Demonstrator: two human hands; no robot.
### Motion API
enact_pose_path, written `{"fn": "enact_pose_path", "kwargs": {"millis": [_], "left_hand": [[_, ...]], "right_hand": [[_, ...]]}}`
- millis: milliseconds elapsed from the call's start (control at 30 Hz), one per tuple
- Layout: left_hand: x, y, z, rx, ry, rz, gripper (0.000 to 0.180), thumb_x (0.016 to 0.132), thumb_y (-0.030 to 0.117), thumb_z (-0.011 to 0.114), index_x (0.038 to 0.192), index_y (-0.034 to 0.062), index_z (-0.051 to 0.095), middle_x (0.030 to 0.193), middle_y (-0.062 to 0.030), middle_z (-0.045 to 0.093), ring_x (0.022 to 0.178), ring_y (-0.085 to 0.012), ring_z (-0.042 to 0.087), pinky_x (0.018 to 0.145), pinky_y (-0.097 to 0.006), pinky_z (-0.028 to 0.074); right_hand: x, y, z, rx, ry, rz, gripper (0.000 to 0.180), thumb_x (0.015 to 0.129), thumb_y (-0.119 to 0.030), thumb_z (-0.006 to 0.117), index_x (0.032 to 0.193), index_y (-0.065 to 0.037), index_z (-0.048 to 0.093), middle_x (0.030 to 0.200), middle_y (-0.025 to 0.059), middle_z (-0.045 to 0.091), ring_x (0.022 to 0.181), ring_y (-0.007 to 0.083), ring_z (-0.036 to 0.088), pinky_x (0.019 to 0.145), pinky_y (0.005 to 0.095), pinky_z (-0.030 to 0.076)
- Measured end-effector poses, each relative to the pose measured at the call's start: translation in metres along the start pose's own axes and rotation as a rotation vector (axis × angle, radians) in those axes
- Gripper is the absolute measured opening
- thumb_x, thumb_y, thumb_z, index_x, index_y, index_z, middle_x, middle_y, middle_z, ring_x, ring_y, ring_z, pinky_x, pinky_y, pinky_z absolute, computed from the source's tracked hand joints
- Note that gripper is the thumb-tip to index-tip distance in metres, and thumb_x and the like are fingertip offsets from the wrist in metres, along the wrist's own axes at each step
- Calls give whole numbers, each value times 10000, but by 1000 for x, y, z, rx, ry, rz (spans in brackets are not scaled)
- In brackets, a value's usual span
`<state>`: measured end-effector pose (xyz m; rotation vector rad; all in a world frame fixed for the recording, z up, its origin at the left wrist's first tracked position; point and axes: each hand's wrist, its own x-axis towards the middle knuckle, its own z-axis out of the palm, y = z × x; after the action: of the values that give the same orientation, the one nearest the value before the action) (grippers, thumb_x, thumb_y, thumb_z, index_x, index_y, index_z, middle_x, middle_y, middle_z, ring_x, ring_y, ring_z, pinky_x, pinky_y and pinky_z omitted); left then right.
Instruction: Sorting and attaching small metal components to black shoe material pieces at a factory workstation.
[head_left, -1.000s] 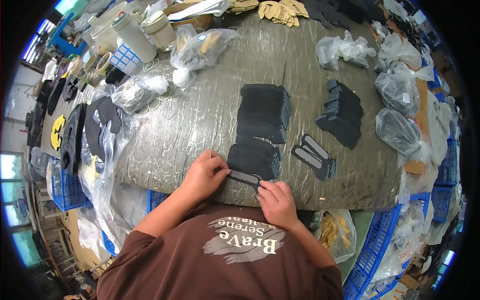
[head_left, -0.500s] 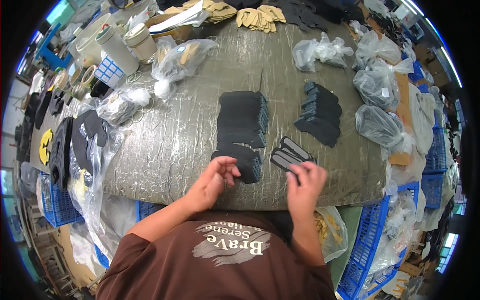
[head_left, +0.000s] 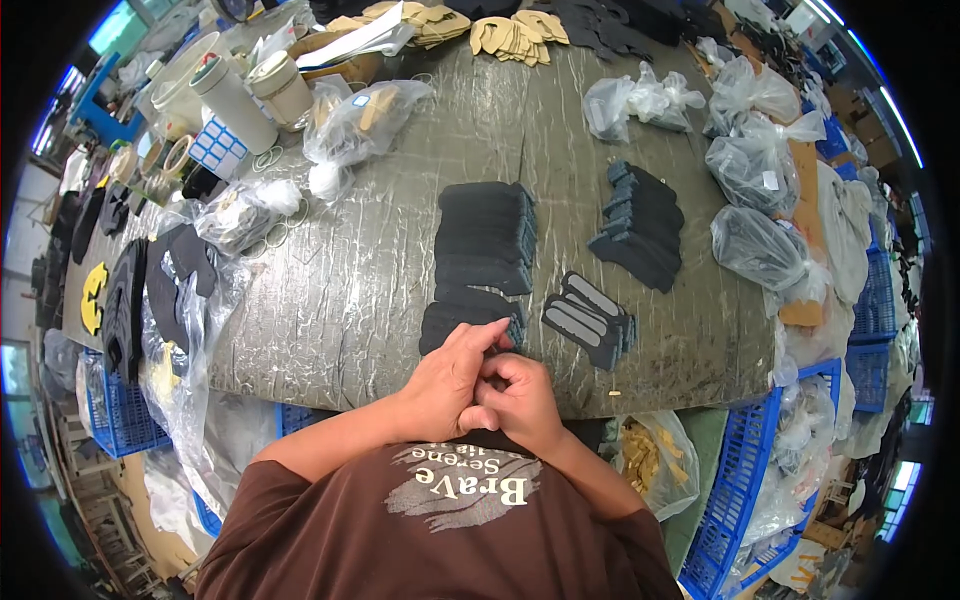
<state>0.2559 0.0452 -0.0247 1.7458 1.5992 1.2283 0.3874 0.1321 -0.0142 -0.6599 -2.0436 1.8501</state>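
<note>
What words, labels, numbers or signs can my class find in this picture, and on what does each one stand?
Shirt: pale lettering, upside down in this view; I won't copy its wording.
Grid sheet, blue and white: any writing is too small to read.
Middle right bag: white label, too small to read.
Upper left bag: small sticker, too small to read.

On the dark, plastic-covered tabletop [head_left: 330, 330] before me, the near black layered stack [head_left: 446, 326] lies left of the grey-centred black strips [head_left: 576, 322].
</note>
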Motion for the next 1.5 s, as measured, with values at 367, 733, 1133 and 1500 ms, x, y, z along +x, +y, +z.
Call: {"fn": "enact_pose_path", "kwargs": {"millis": [367,733,1133,1500], "left_hand": [[-4,1,8,-799,124,-302,613,972,489,257,1327,-7,319,1258,-196,469,1166,-249,462,1003,-363,359],[-4,3,-23,-151,96,-111,172,761,47,677,930,54,649,975,-99,592,926,-240,576,789,-325,467],[-49,-35,-55,-430,579,-764,78,797,19,671,873,20,658,747,1,625,675,-67,561,595,-213,455],[-51,-23,-52,-406,334,-937,50,807,39,662,828,-2,644,710,-4,612,583,-60,527,545,-192,430]], "right_hand": [[-1,21,7,738,-66,328,38,831,0,585,824,-7,621,778,3,571,674,51,508,615,196,412],[0,24,5,968,-122,344,79,899,-36,438,940,-30,506,835,3,529,704,61,481,636,225,410],[0,35,-32,39,413,-68,84,843,-12,520,923,-34,527,1005,123,561,743,222,585,674,341,466],[-21,45,-6,-868,47,-561,335,710,-113,681,1030,-35,625,1086,75,586,669,209,591,572,333,478]]}}
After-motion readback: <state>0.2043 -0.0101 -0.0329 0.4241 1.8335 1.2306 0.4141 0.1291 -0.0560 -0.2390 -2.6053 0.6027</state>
